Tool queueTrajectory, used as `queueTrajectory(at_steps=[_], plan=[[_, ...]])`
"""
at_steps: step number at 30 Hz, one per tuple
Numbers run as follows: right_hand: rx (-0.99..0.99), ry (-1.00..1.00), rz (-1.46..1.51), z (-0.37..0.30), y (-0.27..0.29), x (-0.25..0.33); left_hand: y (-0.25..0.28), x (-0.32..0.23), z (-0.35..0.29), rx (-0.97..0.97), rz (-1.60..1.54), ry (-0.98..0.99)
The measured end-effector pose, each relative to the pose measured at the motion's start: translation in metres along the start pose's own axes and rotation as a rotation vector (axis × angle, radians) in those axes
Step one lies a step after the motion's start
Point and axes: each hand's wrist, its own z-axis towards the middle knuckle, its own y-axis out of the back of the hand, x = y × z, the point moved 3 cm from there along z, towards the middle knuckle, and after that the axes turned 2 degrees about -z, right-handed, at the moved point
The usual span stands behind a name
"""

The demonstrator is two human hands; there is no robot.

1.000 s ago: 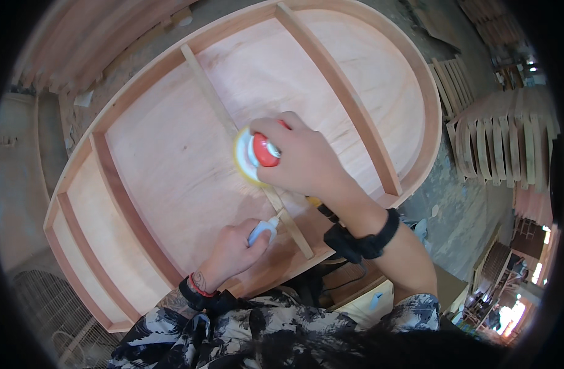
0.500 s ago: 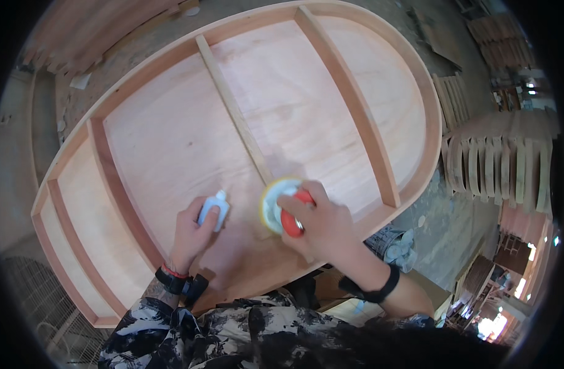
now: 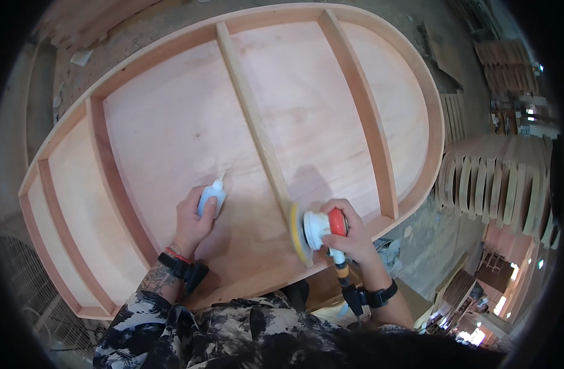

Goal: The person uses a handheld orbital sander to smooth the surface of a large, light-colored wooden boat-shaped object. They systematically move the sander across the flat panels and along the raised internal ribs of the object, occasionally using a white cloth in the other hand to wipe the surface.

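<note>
My left hand point(image 3: 194, 220) is closed round a small pale-blue squeeze bottle point(image 3: 212, 201) with a white nozzle, held over the bottom panel of a curved wooden frame point(image 3: 134, 73). In my right hand point(image 3: 354, 235) is an air-powered disc sander point(image 3: 317, 230) with a red top, white body and yellow-edged pad. The sander is tipped on its side, its pad facing left, beside the near end of the frame's middle crossbar point(image 3: 252, 117). Whether the pad touches the wood I cannot tell. A hose fitting point(image 3: 342, 273) hangs below the sander next to my right wrist.
More crossbars point(image 3: 359, 98) divide the frame at left and right. Stacks of curved wooden pieces point(image 3: 497, 184) stand on the right, with a bucket-like container point(image 3: 389, 253) by the near edge. A wire fan guard point(image 3: 32, 295) is at lower left; boards point(image 3: 91, 21) lie at far left.
My right hand has moved right and slightly down, turning the sander from pad-down onto its side. My left hand still holds the bottle in nearly the same place. The view has shifted slightly.
</note>
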Motion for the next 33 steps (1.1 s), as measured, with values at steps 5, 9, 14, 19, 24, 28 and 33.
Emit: queueTrajectory(at_steps=[5, 9, 14, 19, 24, 28, 33], plan=[[-0.172, 0.205, -0.593, 0.048, -0.037, 0.069, 0.0, -0.003, 0.002, 0.047, -0.153, 0.071], [-0.255, 0.242, -0.877, 0.076, -0.05, 0.091, 0.0, -0.004, 0.004, 0.101, -0.283, 0.137], [-0.066, 0.252, -0.985, 0.057, -0.061, 0.094, -0.002, -0.009, 0.0, 0.026, -0.328, 0.123], [-0.158, 0.266, -0.842, -0.001, -0.044, 0.06, -0.002, -0.003, -0.003, 0.029, -0.289, 0.099], [-0.144, 0.211, -0.541, -0.009, -0.011, 0.028, -0.003, -0.003, -0.003, 0.023, -0.248, 0.059], [-0.034, 0.167, -0.27, 0.046, -0.008, 0.036, -0.002, -0.004, -0.002, 0.044, -0.237, 0.092], [0.078, -0.056, 0.216, 0.126, -0.002, 0.057, -0.005, -0.011, 0.004, 0.069, -0.306, 0.13]])
